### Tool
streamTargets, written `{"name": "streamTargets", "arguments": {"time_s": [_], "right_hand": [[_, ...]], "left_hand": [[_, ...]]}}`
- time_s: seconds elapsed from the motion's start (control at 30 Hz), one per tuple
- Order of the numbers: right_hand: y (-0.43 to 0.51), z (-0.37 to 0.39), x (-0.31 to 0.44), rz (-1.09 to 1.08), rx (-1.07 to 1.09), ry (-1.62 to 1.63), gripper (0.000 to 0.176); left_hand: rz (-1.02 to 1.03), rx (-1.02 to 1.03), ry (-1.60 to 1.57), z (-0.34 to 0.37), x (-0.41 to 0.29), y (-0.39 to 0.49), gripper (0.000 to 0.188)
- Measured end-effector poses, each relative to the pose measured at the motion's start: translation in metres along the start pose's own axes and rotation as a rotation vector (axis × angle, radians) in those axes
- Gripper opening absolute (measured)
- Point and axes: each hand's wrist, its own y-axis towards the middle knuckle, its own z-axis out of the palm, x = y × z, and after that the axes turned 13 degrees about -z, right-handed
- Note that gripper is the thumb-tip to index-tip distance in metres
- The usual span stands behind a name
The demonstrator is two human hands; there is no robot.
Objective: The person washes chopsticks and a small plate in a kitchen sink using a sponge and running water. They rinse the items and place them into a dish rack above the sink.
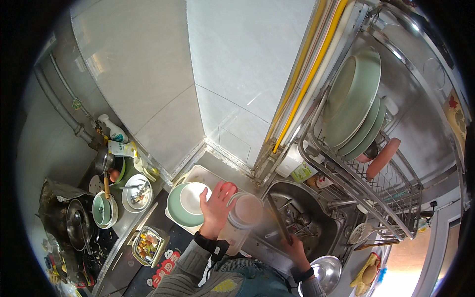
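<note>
My left hand [218, 209] reaches over a pale tray [237, 237] on the counter, fingers spread and nothing clearly in its grip. Beside it on the tray are a white bowl [193, 196] inside a larger green bowl [176, 211], and a stack of pale translucent containers [248, 209]. A small red thing shows behind the fingertips, too covered to name. At the near side of the sink, my right hand [295, 249] grips one end of a long, flat, brownish thing [278, 217], seen nearly edge-on and blurred. Several utensils [302, 219] lie in the dark metal sink [326, 211].
A wire dish rack [362, 178] with green plates [352, 104] overhangs the sink's right. A metal bowl [328, 273] stands by my right forearm. To the left are a scrap-filled container [148, 247], a white bowl with utensils [138, 193], a green bowl [99, 209] and a wok [76, 224].
</note>
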Motion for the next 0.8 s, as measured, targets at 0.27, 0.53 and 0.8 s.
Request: {"name": "streamTargets", "arguments": {"time_s": [0.27, 0.53, 0.8], "right_hand": [[-0.001, -0.002, -0.001, 0.02, 0.016, -0.01, 0.033], [0.0, -0.007, 0.011, 0.012, 0.014, -0.007, 0.032], [-0.002, -0.003, 0.002, 0.066, 0.02, -0.002, 0.032]], "left_hand": [[0.017, 0.016, 0.012, 0.0, 0.002, 0.003, 0.081], [-0.017, -0.008, 0.01, 0.0, 0.004, 0.004, 0.078], [-0.013, -0.004, 0.015, -0.002, 0.004, 0.004, 0.077]]}}
